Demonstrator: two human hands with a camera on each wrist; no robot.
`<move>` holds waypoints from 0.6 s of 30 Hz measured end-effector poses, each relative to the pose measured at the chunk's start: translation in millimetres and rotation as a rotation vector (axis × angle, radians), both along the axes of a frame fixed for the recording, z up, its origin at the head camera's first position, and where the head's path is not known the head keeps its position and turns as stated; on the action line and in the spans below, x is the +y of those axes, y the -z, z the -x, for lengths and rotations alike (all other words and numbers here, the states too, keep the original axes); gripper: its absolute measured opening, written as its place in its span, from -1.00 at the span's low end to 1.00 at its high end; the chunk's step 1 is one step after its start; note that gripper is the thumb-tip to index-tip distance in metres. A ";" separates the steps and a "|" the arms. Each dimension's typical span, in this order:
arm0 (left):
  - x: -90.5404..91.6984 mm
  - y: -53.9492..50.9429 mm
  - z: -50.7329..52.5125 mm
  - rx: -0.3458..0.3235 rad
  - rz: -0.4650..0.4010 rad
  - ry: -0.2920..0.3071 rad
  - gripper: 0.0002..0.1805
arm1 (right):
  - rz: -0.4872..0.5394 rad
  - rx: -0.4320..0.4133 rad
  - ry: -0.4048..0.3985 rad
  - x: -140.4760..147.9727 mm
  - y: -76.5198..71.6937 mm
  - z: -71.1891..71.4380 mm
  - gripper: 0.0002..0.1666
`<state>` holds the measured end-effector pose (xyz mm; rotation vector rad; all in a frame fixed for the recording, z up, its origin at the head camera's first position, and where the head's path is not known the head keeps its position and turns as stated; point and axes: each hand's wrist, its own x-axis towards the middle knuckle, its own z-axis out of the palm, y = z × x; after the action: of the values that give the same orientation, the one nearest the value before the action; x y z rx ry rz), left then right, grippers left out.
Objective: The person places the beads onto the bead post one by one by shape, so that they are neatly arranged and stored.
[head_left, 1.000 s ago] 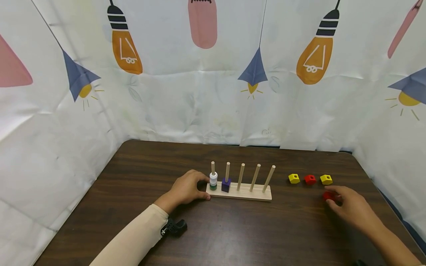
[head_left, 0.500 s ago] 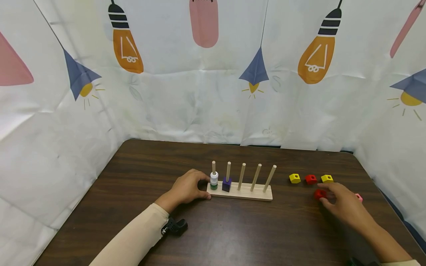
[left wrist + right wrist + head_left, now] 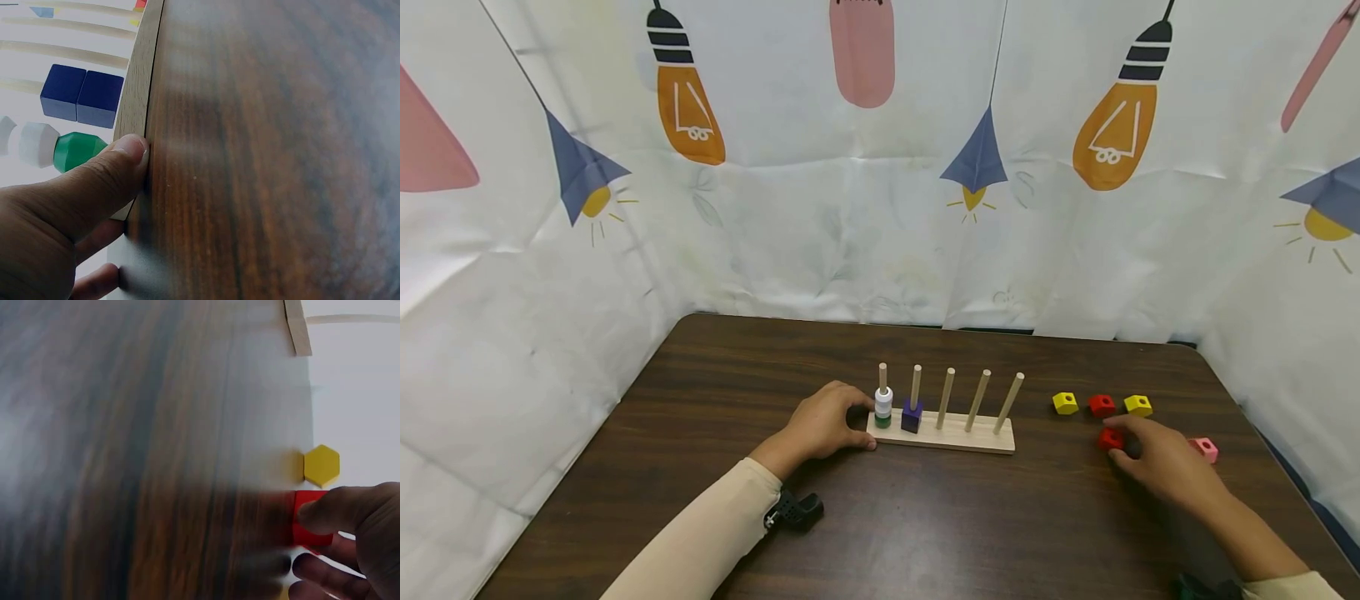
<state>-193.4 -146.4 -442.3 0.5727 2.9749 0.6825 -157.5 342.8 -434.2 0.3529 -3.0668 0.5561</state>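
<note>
A wooden peg board (image 3: 970,437) stands on the table, its left end gripped by my left hand (image 3: 823,425). The thumb (image 3: 128,150) lies along the board's front edge. White beads (image 3: 883,400) sit above a green bead (image 3: 76,151) on the leftmost peg. Stacked on the peg beside it are two dark blue cubes (image 3: 100,97). The other three pegs are bare. Well to the right of the board, my right hand (image 3: 1172,467) pinches a red bead (image 3: 307,539) between thumb and fingers, close to the tabletop.
Behind the right hand, two yellow beads (image 3: 1065,404) flank another red bead (image 3: 1102,406) in a row. A pink bead (image 3: 1204,450) lies just right of that hand. The brown table (image 3: 970,525) meets a printed curtain (image 3: 880,233) at its back edge.
My right hand has slid left toward the board with the red bead, uncovering the pink bead behind it. The left hand and the board stay in place.
</note>
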 end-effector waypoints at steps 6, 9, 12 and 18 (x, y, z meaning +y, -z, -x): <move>0.1 0.6 0.8 0.001 -0.002 -0.005 -0.42 | -0.009 0.014 -0.058 -13.9 0.6 4.1 -0.48; -0.1 1.0 1.2 -0.001 0.000 0.000 -0.42 | -0.008 0.036 -0.082 -21.1 1.9 5.6 -0.49; -0.5 0.6 0.7 0.001 0.000 0.005 -0.42 | 0.007 0.066 -0.099 -28.2 1.7 6.1 -0.51; -0.5 0.1 0.3 -0.001 0.001 0.005 -0.41 | 0.034 0.133 -0.138 -39.7 -2.6 7.7 -0.52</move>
<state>-193.7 -147.0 -442.4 0.5800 2.9714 0.6804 -165.3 303.1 -431.6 0.5789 -2.9175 0.5638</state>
